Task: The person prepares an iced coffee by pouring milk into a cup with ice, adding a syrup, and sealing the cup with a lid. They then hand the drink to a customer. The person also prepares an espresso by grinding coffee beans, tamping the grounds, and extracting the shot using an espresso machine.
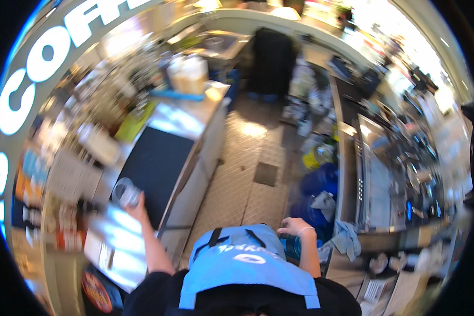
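Observation:
My left hand [137,208] grips a clear plastic cup [125,192] by its side. The cup is tilted over the edge of a black mat [158,162] on the counter, its round rim facing up and away from me. I cannot tell whether anything is in it. My right hand [299,226], with a thin band at the wrist, hangs at the right side of my blue apron [237,256]. Its fingers are loosely bent and a little apart, and nothing shows in them. Blue water bottles [314,189] stand on the floor beyond that hand.
A metal-topped counter [177,118] runs along the left, with white-and-tan containers [187,73] at its far end. A tread-plate floor [229,170] lies between the work surfaces. On the right, a light-blue cloth [345,239] hangs from the counter edge. Far ahead stands a dark upright object [270,61], blurred.

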The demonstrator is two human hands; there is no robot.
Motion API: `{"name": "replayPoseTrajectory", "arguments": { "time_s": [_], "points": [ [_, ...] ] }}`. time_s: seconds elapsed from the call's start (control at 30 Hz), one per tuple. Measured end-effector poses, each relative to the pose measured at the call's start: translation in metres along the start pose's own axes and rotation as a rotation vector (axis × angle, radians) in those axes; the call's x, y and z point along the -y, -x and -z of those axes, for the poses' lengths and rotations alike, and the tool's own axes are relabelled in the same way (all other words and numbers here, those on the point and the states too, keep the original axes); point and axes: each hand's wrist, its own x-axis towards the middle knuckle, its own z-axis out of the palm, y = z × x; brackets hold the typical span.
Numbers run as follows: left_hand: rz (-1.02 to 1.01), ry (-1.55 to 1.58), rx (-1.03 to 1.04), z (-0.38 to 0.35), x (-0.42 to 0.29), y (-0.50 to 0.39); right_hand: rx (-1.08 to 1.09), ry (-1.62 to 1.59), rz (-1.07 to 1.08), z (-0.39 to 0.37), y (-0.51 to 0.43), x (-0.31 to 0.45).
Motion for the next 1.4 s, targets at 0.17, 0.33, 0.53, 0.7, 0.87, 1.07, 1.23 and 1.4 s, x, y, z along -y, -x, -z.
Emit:
{"name": "replayPoseTrajectory", "arguments": {
  "time_s": [0.17,0.33,0.53,0.7,0.87,1.07,1.23,1.4],
  "points": [
    [-0.296,-0.256,-0.097,0.001,-0.012,0.009,0.052,0.010,-0.081,-0.021,-0.034,-0.037],
    [-0.362,-0.577,-0.367,-0.029,-0.038,0.035,0.157,-0.126,-0.252,-0.025,-0.069,-0.087],
    [-0.590,-0.430,0.071,-0.210,-0.072,0.124,0.139,-0.217,-0.395,0.016,-0.107,-0.140],
    [-0.467,-0.335,0.783,-0.353,-0.082,0.201,-0.111,-0.347,-0.333,0.098,-0.126,-0.178],
    [-0.101,-0.492,1.369,-0.460,-0.075,0.237,-0.948,-1.123,-0.085,0.211,-0.091,-0.158],
    [-0.027,-0.862,1.788,-0.595,-0.069,0.250,-2.019,-0.616,-0.834,0.310,-0.064,-0.179],
    [-0.204,-0.844,1.994,-0.794,-0.117,0.284,-2.007,-0.321,-1.219,0.337,-0.099,-0.211],
    [-0.216,-0.280,2.107,-0.991,-0.204,0.386,-1.898,-0.242,-1.531,0.346,-0.121,-0.217]
  ]
}}
